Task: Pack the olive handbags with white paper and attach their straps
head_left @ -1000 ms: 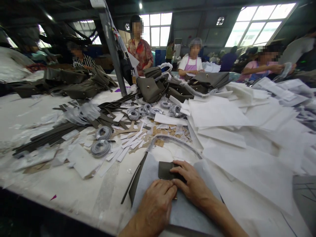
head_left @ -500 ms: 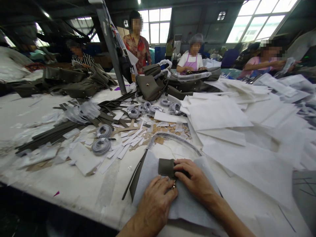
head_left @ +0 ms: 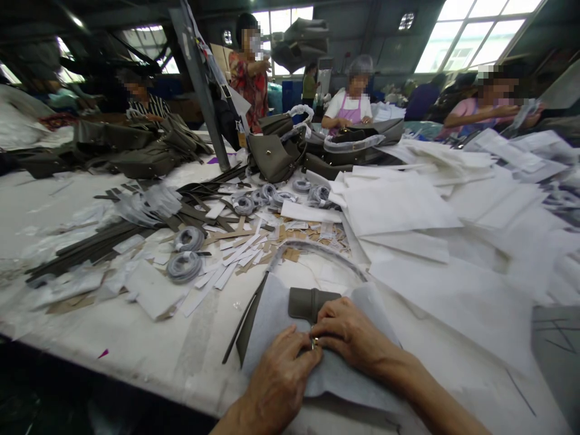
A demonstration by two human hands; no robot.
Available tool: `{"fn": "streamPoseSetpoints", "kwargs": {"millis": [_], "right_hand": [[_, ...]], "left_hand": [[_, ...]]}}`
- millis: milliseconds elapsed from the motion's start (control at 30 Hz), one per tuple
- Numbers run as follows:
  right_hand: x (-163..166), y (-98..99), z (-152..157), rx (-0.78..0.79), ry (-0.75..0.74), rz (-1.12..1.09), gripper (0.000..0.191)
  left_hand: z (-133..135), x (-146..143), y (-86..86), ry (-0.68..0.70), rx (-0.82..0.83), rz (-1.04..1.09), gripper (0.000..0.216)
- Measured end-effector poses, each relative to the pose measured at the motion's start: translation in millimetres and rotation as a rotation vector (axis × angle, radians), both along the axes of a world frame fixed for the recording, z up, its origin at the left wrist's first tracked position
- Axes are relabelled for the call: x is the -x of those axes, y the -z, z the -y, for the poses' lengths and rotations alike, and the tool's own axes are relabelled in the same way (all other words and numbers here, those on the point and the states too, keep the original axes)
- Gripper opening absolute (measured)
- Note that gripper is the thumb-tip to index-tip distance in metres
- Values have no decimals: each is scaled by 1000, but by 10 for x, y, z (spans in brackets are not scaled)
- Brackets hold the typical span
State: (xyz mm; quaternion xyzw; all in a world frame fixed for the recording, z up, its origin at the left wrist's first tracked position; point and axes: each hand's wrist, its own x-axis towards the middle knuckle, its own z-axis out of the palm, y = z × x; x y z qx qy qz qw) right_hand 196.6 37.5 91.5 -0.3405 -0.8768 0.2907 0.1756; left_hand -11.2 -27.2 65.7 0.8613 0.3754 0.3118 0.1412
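Observation:
Before me on the table lies a dark olive handbag (head_left: 251,329), its front covered by a pale grey-white sheet (head_left: 276,302). A plastic-wrapped handle (head_left: 312,244) arches from its top. Over the sheet sits an olive flap or tab (head_left: 301,302). Just below that, a small gold-coloured metal fitting (head_left: 314,342) shows between my fingertips. My left hand (head_left: 287,368) pinches it from the left, palm down over the sheet. My right hand (head_left: 351,332) meets it from the right with bent fingers, covering part of the tab. The fitting's exact form is mostly hidden.
White sheets (head_left: 403,202) are piled on the right. To the left lie coiled wrapped straps (head_left: 185,267), dark strips (head_left: 90,244) and paper strips (head_left: 235,260). More olive bags (head_left: 272,157) stand behind a slanted metal post (head_left: 199,78). Several co-workers are across the table.
My right hand has slid down from the tab to the metal fitting, uncovering more of the tab. My left hand stays by the fitting. A standing co-worker behind now lifts dark bags.

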Motion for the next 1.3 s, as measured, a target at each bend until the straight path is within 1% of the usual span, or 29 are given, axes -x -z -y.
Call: {"fn": "streamPoseSetpoints", "kwargs": {"millis": [100,267,367,500,633,733,800,900,933,1000,1033,1067,1133,1200,1233,1267,1300], "right_hand": [[19,-15,-14,-6,-9,38,15],[74,-51,-29,-25,-26,164,14],[100,-121,-36,-35,-55,226,13],[98,-182,-35,-57,-93,236,12],[73,-128,-7,-149,-118,249,9],[92,-49,44,-194,-121,277,13],[134,8,101,-220,-74,309,14],[213,84,201,-238,60,332,12],[233,99,226,-223,113,323,12],[245,99,248,-146,213,275,10],[232,78,242,-92,256,242,9],[207,41,230,-33,284,203,9],[120,-73,201,101,272,119,8],[3,-206,206,211,202,53,2],[-56,-262,231,231,162,40,15],[-112,-302,272,216,124,43,35],[-161,-322,325,169,89,58,58]], "left_hand": [[-1,-30,42,1,-7,-13,31],[-5,-109,140,-56,-22,-93,25],[-4,-104,113,-46,-28,-85,24],[52,-56,47,-36,-51,-89,31],[125,-44,90,-41,-91,-102,34],[126,-55,133,-36,-94,-112,36],[103,-61,123,-28,-82,-124,35],[70,-53,26,1,-16,-124,32],[65,-41,-24,20,18,-128,30],[68,4,-130,58,79,-171,26],[73,39,-181,76,96,-217,27],[78,82,-226,95,98,-278,35],[80,187,-294,115,53,-405,54],[62,304,-336,127,-8,-474,59],[44,360,-349,126,-17,-480,58],[17,411,-357,129,-14,-466,56],[-15,457,-361,130,-1,-433,53]]}}
